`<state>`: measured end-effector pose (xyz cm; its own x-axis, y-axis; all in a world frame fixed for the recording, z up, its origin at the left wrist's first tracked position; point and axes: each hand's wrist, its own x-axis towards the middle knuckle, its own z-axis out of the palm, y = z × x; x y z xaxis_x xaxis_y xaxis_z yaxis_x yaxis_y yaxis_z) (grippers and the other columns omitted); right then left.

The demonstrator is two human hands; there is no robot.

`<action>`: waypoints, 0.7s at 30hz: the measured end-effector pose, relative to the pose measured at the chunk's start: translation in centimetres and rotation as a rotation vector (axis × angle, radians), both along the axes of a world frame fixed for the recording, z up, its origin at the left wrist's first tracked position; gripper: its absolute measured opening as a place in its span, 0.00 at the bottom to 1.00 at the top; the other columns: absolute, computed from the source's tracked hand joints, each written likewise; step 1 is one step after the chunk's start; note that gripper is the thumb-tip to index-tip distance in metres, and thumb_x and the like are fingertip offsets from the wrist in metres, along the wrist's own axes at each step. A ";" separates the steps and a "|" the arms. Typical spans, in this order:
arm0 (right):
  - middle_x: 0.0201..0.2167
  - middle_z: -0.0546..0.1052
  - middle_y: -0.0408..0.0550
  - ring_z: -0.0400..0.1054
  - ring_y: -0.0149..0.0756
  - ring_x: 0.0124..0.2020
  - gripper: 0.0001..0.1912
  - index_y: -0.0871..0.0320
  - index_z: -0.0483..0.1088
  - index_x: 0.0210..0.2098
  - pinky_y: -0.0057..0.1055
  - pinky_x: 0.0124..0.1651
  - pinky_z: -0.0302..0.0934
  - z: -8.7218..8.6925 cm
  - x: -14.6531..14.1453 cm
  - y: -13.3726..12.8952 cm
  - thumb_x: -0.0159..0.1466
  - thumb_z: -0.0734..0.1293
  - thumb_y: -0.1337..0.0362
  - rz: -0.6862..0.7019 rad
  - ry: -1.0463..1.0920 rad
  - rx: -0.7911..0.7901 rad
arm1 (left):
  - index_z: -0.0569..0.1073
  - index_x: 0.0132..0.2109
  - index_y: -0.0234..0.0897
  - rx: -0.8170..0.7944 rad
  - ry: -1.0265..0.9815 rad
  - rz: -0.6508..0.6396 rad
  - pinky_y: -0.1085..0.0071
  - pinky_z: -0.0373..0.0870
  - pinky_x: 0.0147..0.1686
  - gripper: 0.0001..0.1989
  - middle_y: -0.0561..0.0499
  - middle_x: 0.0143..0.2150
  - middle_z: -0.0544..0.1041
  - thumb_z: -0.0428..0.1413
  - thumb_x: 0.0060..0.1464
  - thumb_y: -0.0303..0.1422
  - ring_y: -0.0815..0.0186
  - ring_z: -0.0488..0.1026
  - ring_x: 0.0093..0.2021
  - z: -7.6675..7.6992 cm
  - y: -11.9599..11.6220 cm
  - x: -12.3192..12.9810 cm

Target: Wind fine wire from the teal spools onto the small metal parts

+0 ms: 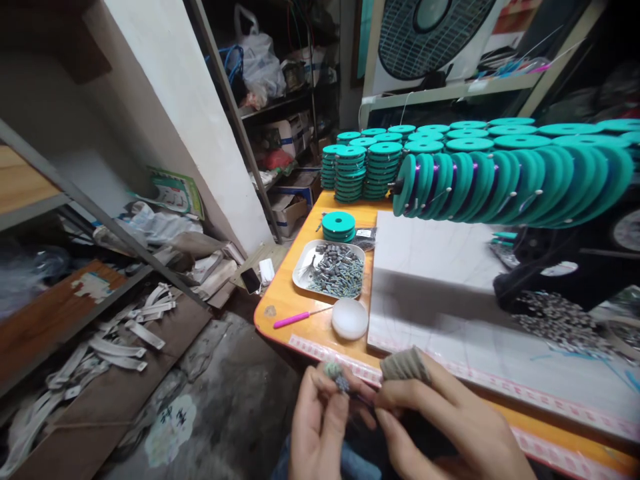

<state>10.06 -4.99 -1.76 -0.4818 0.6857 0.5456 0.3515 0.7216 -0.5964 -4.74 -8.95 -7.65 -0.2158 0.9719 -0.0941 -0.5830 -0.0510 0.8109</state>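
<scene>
At the bottom centre, in front of the table edge, my left hand (320, 423) is closed in a pinch. Between its fingertips sits a small bundle of pale green and blue-grey pieces (336, 376), too blurred to name. My right hand (450, 417) is close beside it, thumb and forefinger pressed together. A ribbed tan finger sleeve (406, 366) covers one of its fingers. A dark, thin strand seems to run between the two hands, but what the right fingertips hold is unclear. Nearest on the table are a white round dish (350, 320) and a pink-handled tool (292, 320) with a thin shaft.
A white tray (299, 283) holds many small metal and greenish pieces. Behind it lie stacked green spools (339, 223). More green spools on a rod (510, 187) overhang a pale board (425, 250) at right. Loose metal parts (555, 323) lie there. Shelving stands left.
</scene>
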 end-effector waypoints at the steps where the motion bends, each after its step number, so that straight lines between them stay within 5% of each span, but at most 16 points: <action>1: 0.28 0.68 0.45 0.65 0.25 0.27 0.06 0.59 0.67 0.34 0.18 0.28 0.61 0.0 -0.3 0.0 0.60 0.63 0.75 -0.024 0.030 -0.033 | 0.65 0.31 0.37 -0.017 -0.046 -0.013 0.74 0.66 0.32 0.12 0.52 0.33 0.73 0.60 0.52 0.37 0.70 0.69 0.30 0.0 -0.1 0.4; 8: 0.27 0.68 0.43 0.67 0.29 0.28 0.06 0.53 0.72 0.36 0.23 0.29 0.63 -0.9 -0.9 0.2 0.62 0.65 0.70 -0.106 0.057 -0.110 | 0.65 0.31 0.37 -0.077 -0.276 -0.109 0.74 0.64 0.33 0.12 0.56 0.25 0.68 0.61 0.51 0.36 0.73 0.67 0.25 0.1 -0.4 1.4; 14: 0.28 0.70 0.44 0.68 0.28 0.29 0.08 0.52 0.74 0.40 0.22 0.30 0.64 -1.7 -0.8 0.1 0.63 0.65 0.68 -0.087 0.083 -0.161 | 0.62 0.30 0.38 -0.011 -0.065 -0.020 0.77 0.62 0.31 0.14 0.57 0.26 0.67 0.59 0.54 0.38 0.75 0.64 0.25 -0.8 -0.3 1.7; 21: 0.25 0.70 0.43 0.67 0.30 0.29 0.06 0.51 0.74 0.37 0.23 0.30 0.64 -1.4 -1.0 -0.2 0.62 0.66 0.66 -0.151 0.049 -0.122 | 0.63 0.30 0.38 -0.069 0.257 0.183 0.80 0.62 0.29 0.13 0.55 0.30 0.73 0.57 0.55 0.40 0.74 0.66 0.27 0.3 -0.8 2.9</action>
<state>9.07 -5.17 -3.20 -0.3429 0.8109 0.4741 0.4187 0.5838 -0.6956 -1.86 -9.72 -7.31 -0.4120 0.9079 -0.0778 -0.3450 -0.0764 0.9355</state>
